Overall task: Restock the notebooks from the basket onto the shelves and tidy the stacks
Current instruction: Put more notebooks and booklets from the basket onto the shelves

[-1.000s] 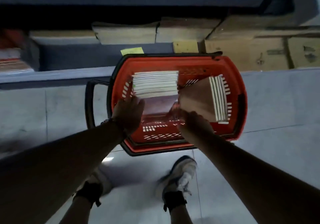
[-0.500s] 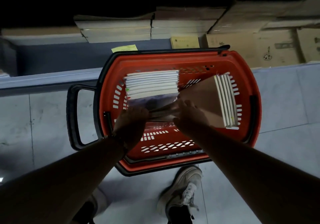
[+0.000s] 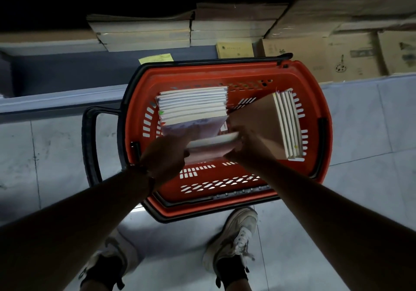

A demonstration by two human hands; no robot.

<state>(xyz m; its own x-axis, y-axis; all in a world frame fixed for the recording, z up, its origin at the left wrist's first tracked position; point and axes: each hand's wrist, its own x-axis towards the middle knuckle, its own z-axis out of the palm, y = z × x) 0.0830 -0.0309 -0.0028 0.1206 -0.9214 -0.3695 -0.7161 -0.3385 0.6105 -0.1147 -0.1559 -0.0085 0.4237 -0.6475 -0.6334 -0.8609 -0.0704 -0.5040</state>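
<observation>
Left hand (image 3: 166,155) and right hand (image 3: 245,148) grip 1 notebook (image 3: 210,146) over red basket (image 3: 225,74); no writing legible.

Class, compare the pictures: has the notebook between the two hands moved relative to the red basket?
Yes. The notebook held by both hands has risen toward the camera, clear of the leaning notebooks, judged against the red basket rim.

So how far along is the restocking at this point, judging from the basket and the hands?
Early, by the look of it. Nothing visibly done: the red basket holds a stack of notebooks and a brown-covered batch leaning at its right side. In hand: the left hand and right hand grip a small bundle of notebooks between them, low inside the basket. Left: shelving everything and tidying the stacks.
</observation>
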